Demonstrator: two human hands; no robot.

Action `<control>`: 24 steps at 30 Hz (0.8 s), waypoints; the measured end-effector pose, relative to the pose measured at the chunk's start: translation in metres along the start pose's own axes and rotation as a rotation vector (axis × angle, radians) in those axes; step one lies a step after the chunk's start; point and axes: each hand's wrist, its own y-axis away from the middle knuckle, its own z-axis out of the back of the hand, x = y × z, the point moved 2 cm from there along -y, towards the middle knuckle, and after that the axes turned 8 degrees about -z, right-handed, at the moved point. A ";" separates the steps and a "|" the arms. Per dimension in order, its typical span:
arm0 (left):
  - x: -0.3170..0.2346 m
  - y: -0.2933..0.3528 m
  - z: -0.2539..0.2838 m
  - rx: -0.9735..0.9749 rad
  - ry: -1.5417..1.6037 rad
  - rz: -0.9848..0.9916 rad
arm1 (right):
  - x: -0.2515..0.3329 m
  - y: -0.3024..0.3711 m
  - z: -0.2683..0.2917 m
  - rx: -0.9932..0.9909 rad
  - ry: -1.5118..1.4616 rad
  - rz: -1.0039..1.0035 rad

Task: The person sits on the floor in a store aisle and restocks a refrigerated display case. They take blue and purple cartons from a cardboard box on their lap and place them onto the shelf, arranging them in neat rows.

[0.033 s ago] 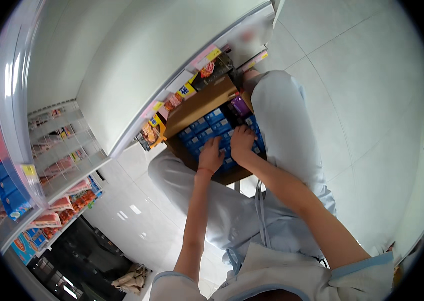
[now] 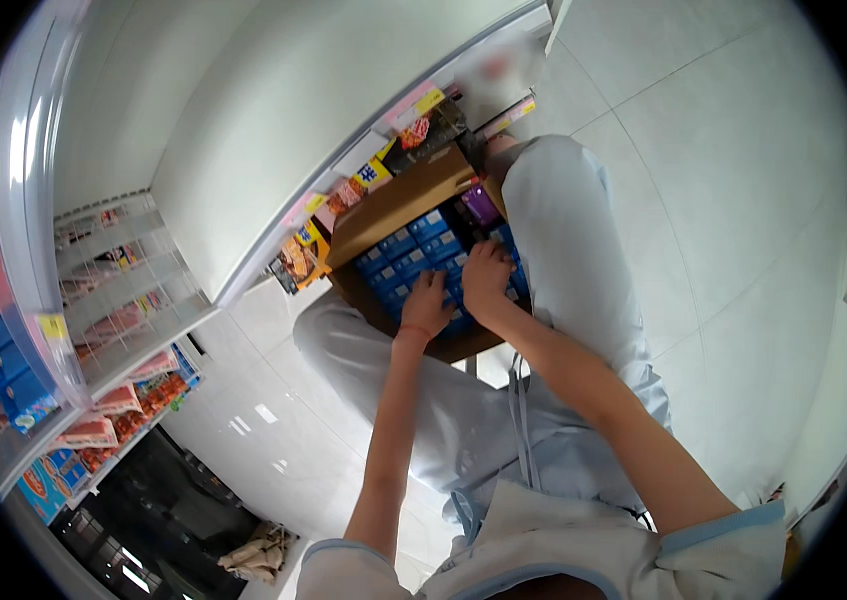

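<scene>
An open brown cardboard carton point(image 2: 383, 216) sits between my knees, filled with rows of small blue boxes point(image 2: 432, 224). A purple pack point(image 2: 480, 205) lies at its far right corner, beside a dark gap. My left hand point(image 2: 427, 305) rests on the blue boxes near the middle, fingers stretched forward and thumb a little apart. Farther right and slightly higher, my right hand point(image 2: 486, 272) bends its fingers down over the boxes next to the gap. Its fingertips are hidden, so any hold there cannot be made out.
A white shelf edge point(image 2: 363, 150) with price tags runs diagonally beyond the carton, printed food boxes point(image 2: 301, 258) beneath it. On the left stand shelves with blue boxes point(image 2: 18, 375) and packaged food point(image 2: 133, 400). My knees flank the carton; pale tiled floor point(image 2: 733, 200) extends right.
My right hand has shifted slightly toward the far side of the carton. The left hand has moved a little to the right over the boxes.
</scene>
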 end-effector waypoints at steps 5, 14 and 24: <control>0.000 -0.017 -0.019 0.124 0.001 0.090 | -0.013 -0.008 0.005 -0.177 -0.054 -0.141; 0.016 -0.013 -0.027 0.086 0.153 0.138 | -0.023 -0.028 0.022 0.023 0.012 0.014; 0.010 -0.017 -0.023 0.071 0.186 0.080 | -0.026 -0.029 0.015 0.035 -0.092 0.198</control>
